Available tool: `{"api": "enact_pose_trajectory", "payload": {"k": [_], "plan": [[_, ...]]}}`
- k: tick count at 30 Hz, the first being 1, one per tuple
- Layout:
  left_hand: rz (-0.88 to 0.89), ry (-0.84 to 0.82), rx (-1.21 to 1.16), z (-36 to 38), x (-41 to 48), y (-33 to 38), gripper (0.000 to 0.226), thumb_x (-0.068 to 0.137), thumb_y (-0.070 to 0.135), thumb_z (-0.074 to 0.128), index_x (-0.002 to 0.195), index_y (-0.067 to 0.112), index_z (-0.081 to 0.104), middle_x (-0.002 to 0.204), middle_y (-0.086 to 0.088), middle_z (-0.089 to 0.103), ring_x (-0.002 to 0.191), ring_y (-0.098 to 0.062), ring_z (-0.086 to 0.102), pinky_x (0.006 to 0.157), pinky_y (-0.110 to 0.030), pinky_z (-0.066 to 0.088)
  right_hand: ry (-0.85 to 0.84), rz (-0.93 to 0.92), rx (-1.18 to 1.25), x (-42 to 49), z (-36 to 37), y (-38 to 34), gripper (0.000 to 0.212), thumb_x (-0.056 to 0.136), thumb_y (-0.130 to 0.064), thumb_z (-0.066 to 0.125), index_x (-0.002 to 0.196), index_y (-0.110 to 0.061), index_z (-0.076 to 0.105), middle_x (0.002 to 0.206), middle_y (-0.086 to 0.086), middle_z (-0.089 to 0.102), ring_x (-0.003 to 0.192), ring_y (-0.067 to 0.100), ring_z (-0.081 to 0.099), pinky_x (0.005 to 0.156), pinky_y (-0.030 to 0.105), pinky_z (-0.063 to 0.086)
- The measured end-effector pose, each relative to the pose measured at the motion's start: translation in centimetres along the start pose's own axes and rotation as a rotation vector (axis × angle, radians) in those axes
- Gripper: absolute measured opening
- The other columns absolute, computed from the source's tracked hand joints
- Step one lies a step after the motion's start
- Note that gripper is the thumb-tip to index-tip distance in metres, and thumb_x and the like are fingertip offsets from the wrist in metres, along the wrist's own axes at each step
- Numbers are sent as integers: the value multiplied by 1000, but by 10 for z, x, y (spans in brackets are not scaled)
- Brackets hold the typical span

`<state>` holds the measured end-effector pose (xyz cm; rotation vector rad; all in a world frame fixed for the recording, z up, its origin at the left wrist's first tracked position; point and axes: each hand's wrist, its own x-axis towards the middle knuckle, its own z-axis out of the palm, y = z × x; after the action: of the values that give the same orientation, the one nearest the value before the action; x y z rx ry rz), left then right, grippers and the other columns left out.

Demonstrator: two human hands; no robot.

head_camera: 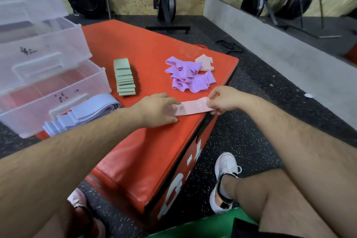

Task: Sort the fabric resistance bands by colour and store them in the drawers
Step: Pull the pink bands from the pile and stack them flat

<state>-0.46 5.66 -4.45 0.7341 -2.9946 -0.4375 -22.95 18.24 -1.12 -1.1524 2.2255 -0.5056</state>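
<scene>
Soft, light pink band [195, 108] lies at the near edge of the red padded box [144, 54], straight fingers of the left hand [156, 110] pressing one end, the right hand [226, 98] pinching the other, seemingly its surest hold.

So the pink band [195, 108] lies flat at the near edge. The green bands [124, 77] sit folded in a neat row, purple bands [188, 75] in a messy heap, and pale blue bands [85, 114] are stacked against the open clear drawers [58, 91].

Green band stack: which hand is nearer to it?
Left. The left hand presses flat on one end of the pink band, close in front of the green band stack. The right hand pinches the other end, farther right at the red box edge.
</scene>
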Motion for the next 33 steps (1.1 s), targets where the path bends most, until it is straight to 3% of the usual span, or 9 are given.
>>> {"api": "enact_pose_trajectory", "payload": {"k": [5, 9, 14, 17, 19, 22, 27, 31, 33], "plan": [[-6, -31, -32, 6, 10, -9, 44, 85, 46, 63, 127, 38, 56, 120, 3, 54, 118, -24, 50, 102, -45, 42, 2, 54, 120, 0, 3, 1, 13, 93, 0, 59, 105, 5, 63, 102, 23, 71, 91, 30, 75, 84, 44, 61], [8, -13, -24, 8, 12, -14, 41, 84, 48, 63, 124, 37, 58, 120, 4, 54, 117, -24, 50, 103, -45, 42, -5, 67, 163, 4, 6, 3, 9, 93, -2, 61, 95, -10, 56, 91, 16, 64, 72, 16, 64, 59, 27, 51], [3, 10, -15, 10, 11, -14, 42, 82, 51, 60, 121, 38, 57, 117, 4, 53, 116, -24, 50, 101, -45, 43, 11, 45, 151, 6, 7, 5, 8, 93, -7, 62, 95, -10, 55, 87, 13, 59, 69, 17, 59, 56, 28, 46], [-11, 33, -2, 10, 10, -10, 42, 80, 59, 56, 117, 40, 56, 115, 5, 53, 115, -23, 51, 99, -44, 45, 75, -3, -32, 8, 5, 8, 24, 91, -26, 64, 105, -6, 63, 91, 5, 60, 78, 20, 57, 70, 33, 48], [-28, 76, 4, 8, 12, -4, 43, 82, 67, 52, 115, 40, 57, 117, 7, 54, 115, -19, 52, 98, -42, 44, 170, -54, -141, 8, 2, 7, 29, 93, -37, 60, 114, -17, 61, 104, -2, 62, 93, 20, 61, 82, 34, 49], [-14, 172, -9, 2, 28, 9, 45, 85, 61, 54, 123, 37, 56, 125, 9, 53, 117, -17, 49, 95, -37, 41, 290, -169, -189, 14, 0, 3, 22, 97, -32, 51, 114, -22, 61, 113, 0, 62, 102, 22, 61, 88, 36, 49], [35, 304, -56, -11, 82, 23, 43, 87, 37, 55, 128, 23, 60, 128, 2, 58, 121, -23, 52, 91, -34, 42, 438, -202, -281, 38, -8, -1, 34, 99, -29, 43, 130, -25, 58, 134, 3, 56, 120, 29, 54, 101, 45, 45], [43, 200, 5, -26, 149, 33, 55, 77, 38, 41, 120, 11, 63, 124, -8, 59, 119, -29, 52, 94, -35, 40, 492, -175, -358, 61, -22, 7, 40, 101, -28, 41, 138, -25, 52, 144, 0, 50, 128, 30, 48, 104, 46, 42], [10, 155, 91, -26, 184, 39, 39, 84, 34, 46, 112, 11, 63, 122, -8, 57, 120, -29, 49, 92, -37, 40, 479, -147, -354, 72, -28, 17, 41, 101, -28, 42, 141, -27, 50, 149, -3, 45, 133, 28, 45, 107, 46, 40]]}}
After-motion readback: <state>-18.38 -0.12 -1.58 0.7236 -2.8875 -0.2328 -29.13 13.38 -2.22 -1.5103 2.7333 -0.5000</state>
